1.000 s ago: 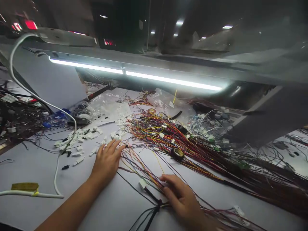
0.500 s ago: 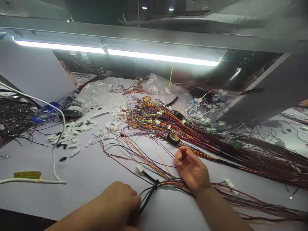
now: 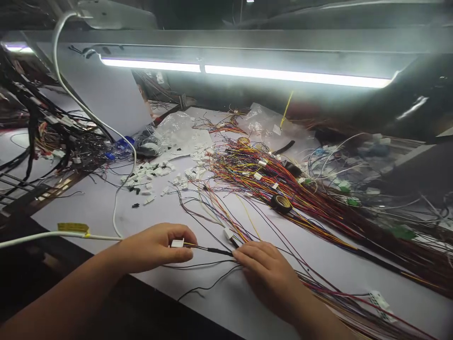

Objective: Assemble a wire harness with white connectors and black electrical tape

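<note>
My left hand (image 3: 161,248) is closed on a white plug connector (image 3: 177,243), held between thumb and fingers near the table's front edge. Thin wires run from it into a black taped branch (image 3: 217,251). My right hand (image 3: 265,269) grips the wire harness where that branch joins it, hiding the junction. Just beyond those fingertips, a second white connector (image 3: 228,233) sits on a short black sleeve. Loose black wires (image 3: 208,287) trail below the branch, and multicoloured wires (image 3: 219,215) fan out away from me.
A roll of black tape (image 3: 281,204) rests against a thick bundle of coloured wires (image 3: 311,208). Several white connector housings (image 3: 152,172) lie scattered at left. A white cable (image 3: 132,156) loops down beside them. A lamp (image 3: 293,75) spans the back.
My left hand has moved up and now holds a white connector on its branch. My right hand has turned palm down and come left onto the harness. The camera view has swung left.
</note>
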Tool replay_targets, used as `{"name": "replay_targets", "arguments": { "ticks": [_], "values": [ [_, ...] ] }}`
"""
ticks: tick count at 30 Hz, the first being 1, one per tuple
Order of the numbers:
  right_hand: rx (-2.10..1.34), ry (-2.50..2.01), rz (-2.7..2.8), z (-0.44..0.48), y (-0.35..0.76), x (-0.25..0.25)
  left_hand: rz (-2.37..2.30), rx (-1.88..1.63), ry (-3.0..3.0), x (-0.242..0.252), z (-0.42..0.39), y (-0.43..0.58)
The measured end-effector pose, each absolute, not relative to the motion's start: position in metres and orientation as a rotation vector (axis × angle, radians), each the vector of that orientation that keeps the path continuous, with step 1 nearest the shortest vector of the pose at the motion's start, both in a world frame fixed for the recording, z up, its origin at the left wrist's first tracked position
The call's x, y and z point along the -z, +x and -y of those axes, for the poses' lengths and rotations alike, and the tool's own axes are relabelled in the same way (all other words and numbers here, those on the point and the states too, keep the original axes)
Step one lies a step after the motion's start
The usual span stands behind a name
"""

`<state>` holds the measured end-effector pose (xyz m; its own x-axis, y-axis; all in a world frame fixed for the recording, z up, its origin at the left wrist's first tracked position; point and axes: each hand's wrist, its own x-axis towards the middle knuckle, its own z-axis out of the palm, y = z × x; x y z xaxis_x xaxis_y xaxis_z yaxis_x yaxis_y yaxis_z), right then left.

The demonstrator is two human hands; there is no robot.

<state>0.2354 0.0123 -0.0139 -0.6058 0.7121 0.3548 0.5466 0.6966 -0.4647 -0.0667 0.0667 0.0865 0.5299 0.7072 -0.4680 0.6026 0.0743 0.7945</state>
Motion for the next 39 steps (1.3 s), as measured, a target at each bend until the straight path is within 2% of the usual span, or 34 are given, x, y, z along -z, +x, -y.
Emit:
{"name": "replay_targets", "arguments": {
  "ticks": [7, 17, 23, 26, 28, 31, 35, 39],
  "values": [
    [-0.320, -0.918, 2.323, -0.015, 0.236, 0.025, -0.884, -0.406, 1.003, -0.072, -0.052, -0.083],
    [-0.279, -0.842, 2.360, -0.016, 0.232, 0.014, -1.035, -0.516, 0.875, -0.053, -0.044, -0.095],
    [-0.365, -0.819, 2.405, -0.013, 0.229, 0.014, -0.899, -0.438, 0.927, -0.048, -0.029, -0.100],
    [-0.410, -0.849, 2.300, -0.015, 0.231, 0.019, -0.991, -0.508, 0.870, -0.040, -0.018, -0.094],
    [-0.471, -0.859, 2.177, -0.017, 0.233, 0.021, -1.160, -0.589, 1.009, -0.029, -0.011, -0.087],
    [-0.627, -0.874, 2.052, -0.021, 0.238, 0.017, -1.245, -0.569, 1.697, -0.009, -0.004, -0.076],
    [-0.712, -0.889, 2.010, -0.021, 0.242, 0.011, -0.914, -0.240, 2.564, 0.005, -0.004, -0.068],
    [-0.725, -0.835, 2.032, -0.018, 0.242, 0.011, -0.789, -0.039, 2.778, 0.002, -0.020, -0.073]
  ]
}}
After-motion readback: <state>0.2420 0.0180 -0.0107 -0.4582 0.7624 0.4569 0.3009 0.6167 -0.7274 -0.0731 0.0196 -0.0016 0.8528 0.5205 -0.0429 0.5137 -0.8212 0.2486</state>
